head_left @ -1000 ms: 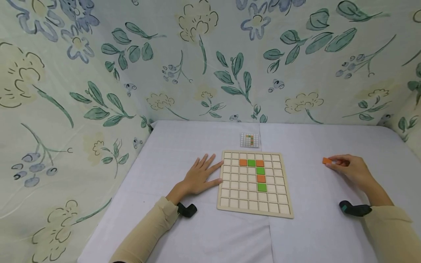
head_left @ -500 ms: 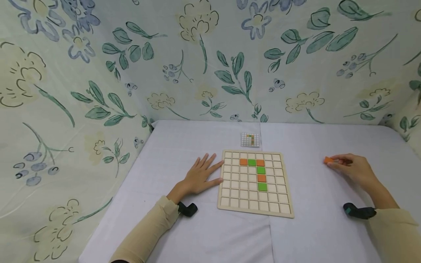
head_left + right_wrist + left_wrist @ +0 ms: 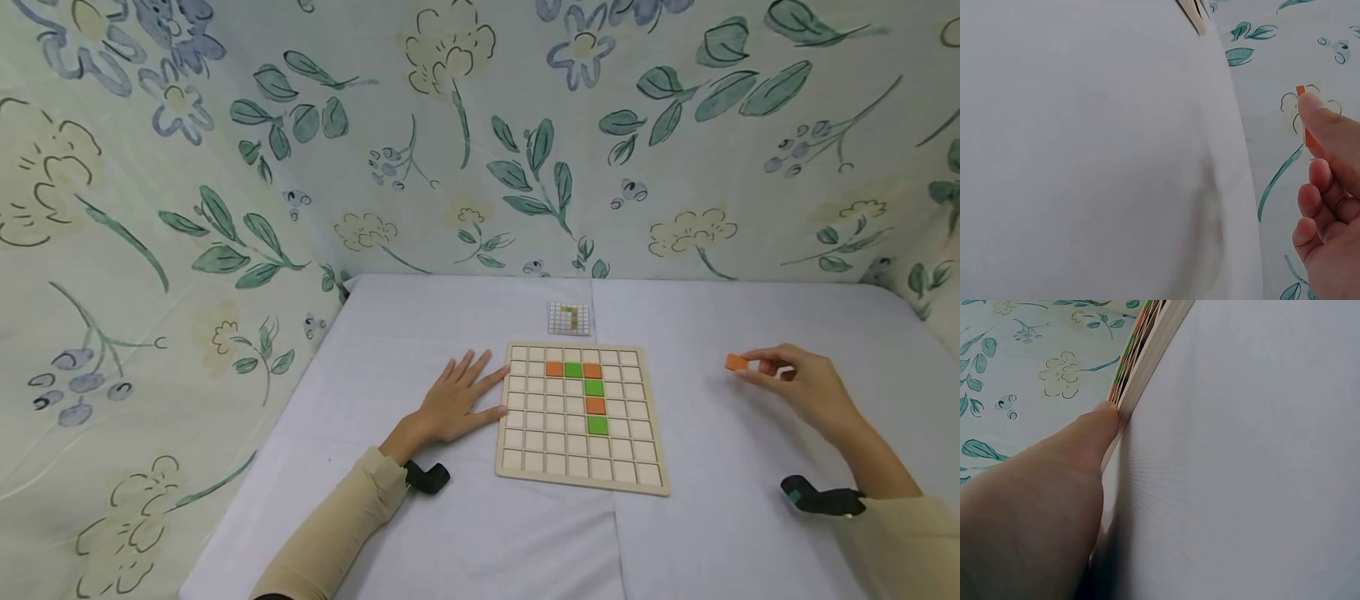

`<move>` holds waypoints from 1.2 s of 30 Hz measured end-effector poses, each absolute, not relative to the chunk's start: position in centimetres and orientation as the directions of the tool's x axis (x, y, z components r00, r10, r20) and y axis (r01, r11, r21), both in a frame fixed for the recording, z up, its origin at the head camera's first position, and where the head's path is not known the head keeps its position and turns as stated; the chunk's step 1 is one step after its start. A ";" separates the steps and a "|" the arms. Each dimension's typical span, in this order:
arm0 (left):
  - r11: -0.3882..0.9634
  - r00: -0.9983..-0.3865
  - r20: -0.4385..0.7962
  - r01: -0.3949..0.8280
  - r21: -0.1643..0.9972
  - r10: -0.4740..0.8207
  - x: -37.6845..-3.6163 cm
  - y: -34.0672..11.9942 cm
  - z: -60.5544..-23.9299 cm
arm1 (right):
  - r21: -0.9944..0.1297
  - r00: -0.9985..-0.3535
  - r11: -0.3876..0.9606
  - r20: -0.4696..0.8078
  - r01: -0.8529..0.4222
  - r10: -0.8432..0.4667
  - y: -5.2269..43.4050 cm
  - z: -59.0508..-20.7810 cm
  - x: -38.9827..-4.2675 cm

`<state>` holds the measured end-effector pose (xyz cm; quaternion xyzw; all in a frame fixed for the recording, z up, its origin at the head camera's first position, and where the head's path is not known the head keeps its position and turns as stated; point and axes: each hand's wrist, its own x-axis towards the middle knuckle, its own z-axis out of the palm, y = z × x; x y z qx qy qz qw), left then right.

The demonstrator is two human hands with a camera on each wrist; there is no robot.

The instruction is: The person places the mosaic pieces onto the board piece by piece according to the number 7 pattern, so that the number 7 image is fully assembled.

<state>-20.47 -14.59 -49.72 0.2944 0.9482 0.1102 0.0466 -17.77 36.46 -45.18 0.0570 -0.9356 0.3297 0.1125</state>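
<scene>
White tablecloth: left hand lies flat, fingers spread, touching wooden grid board edge; right hand pinches orange tile, seemingly lifted, right of board.

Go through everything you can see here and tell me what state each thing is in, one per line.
Left hand: flat on the table, fingertips against the grid board's left edge.
Right hand: pinching an orange tile off the table.
Grid board: flat, six tiles seated.
Pattern card: flat behind the board.
</scene>
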 end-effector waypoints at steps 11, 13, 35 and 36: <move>0.794 -0.820 -0.009 0.552 0.253 0.573 -20.5 -14.7 -49.7 | -0.618 -0.944 0.736 0.318 -0.276 -0.087 32.1 -43.8 -16.1; 0.794 -0.820 -0.009 0.552 0.254 0.573 -20.5 -14.7 -49.8 | -0.623 -0.939 0.724 0.329 -0.297 -0.102 31.2 -43.8 -15.9; 0.795 -0.817 -0.020 0.556 0.244 0.577 -20.6 -14.7 -50.0 | -0.717 -0.908 0.560 0.305 -0.417 -0.286 23.0 -44.9 -13.4; 0.795 -0.817 -0.019 0.556 0.243 0.577 -20.6 -14.7 -50.0 | -0.719 -0.906 0.552 0.303 -0.422 -0.297 22.8 -45.0 -13.3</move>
